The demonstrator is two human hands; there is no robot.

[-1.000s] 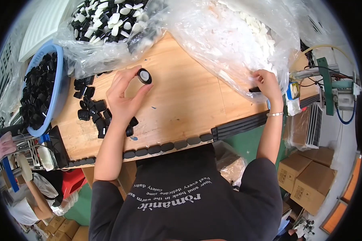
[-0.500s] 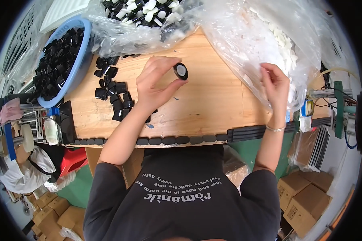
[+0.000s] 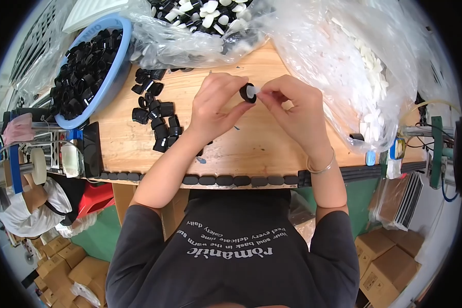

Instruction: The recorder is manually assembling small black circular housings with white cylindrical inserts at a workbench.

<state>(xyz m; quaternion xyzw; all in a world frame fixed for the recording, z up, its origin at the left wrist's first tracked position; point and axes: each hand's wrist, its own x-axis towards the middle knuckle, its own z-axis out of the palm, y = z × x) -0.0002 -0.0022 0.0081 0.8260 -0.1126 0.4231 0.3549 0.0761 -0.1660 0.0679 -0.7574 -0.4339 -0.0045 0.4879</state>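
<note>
Over the middle of the table, my left hand (image 3: pixel 208 105) grips a short black round cap (image 3: pixel 244 94) between thumb and fingers, its round end turned to the right. My right hand (image 3: pixel 299 109) meets it there, thumb and fingertips pinched on a small thin white piece (image 3: pixel 254 91) that sits against the cap's face. Whether the piece is inside the rim or only touching it, I cannot tell. Several loose black caps (image 3: pixel 159 123) lie on the wood to the left of my left forearm.
A blue basin (image 3: pixel 124 61) full of black caps stands at the far left. Behind, a clear bag (image 3: pixel 190 49) holds mixed black and white parts. Another plastic bag (image 3: pixel 313 66) with white pieces (image 3: pixel 369 61) lies at the right. Dark padding (image 3: pixel 225 180) lines the table's front edge.
My right hand has come left from the bag of white pieces to the black cap, and a white piece now shows in its fingertips. My left hand still holds the cap.
</note>
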